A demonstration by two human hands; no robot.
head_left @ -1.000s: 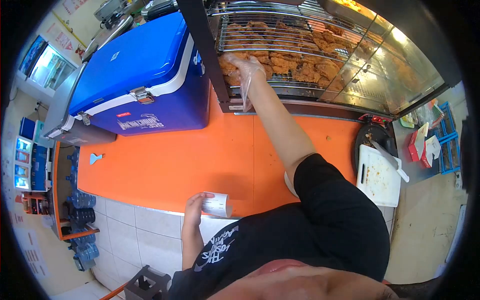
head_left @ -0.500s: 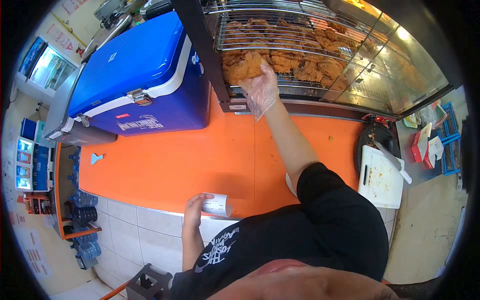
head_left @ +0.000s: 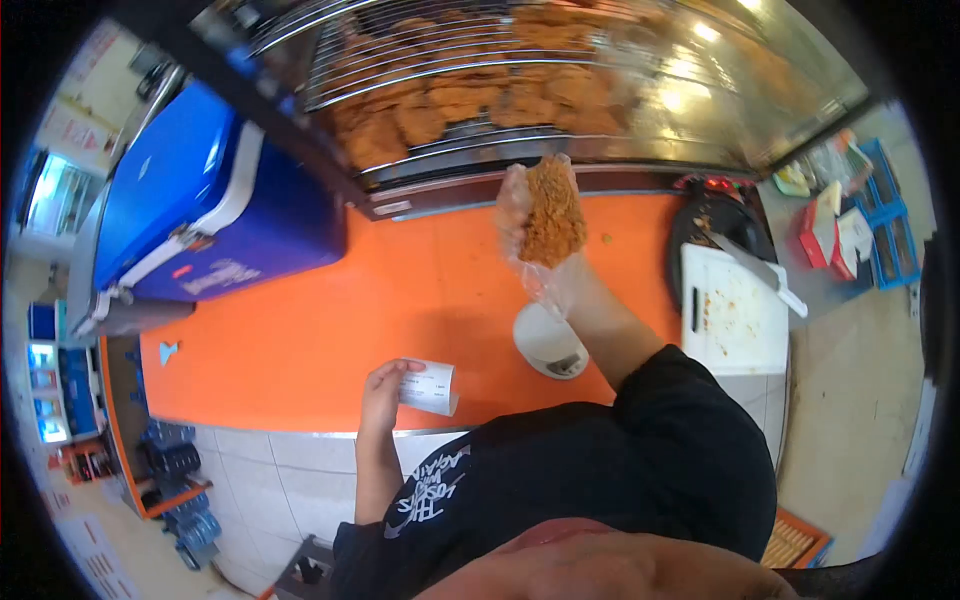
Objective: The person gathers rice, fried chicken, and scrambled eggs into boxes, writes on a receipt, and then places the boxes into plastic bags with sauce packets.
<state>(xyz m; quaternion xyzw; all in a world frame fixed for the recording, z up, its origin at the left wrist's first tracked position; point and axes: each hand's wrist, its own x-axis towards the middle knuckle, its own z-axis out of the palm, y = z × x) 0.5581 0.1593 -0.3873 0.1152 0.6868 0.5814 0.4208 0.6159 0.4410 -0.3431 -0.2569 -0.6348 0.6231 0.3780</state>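
A clear plastic glove covers my right hand (head_left: 516, 215), which is closed on a piece of breaded fried chicken (head_left: 553, 212) above the orange counter (head_left: 300, 330). Just below that hand, a round white kitchen scale (head_left: 550, 341) rests on the counter, partly behind my forearm. My left hand (head_left: 384, 386) is bare and pinches a printed paper slip (head_left: 429, 388) over the counter's near edge. Behind the glass of the display warmer (head_left: 440, 185), more fried pieces (head_left: 465, 95) lie on wire racks.
A blue cooler (head_left: 170, 180) stands at the left of the counter, near a small light-blue scraper (head_left: 169, 351). To the right are a white cutting board (head_left: 735, 325), a knife (head_left: 750, 262) on it, a dark round pan (head_left: 683, 235) and red boxes (head_left: 820, 235).
My right hand has lifted the chicken piece out of the warmer and moved toward me over the counter. The view has turned right, and the scale now shows. My left hand still holds the slip.
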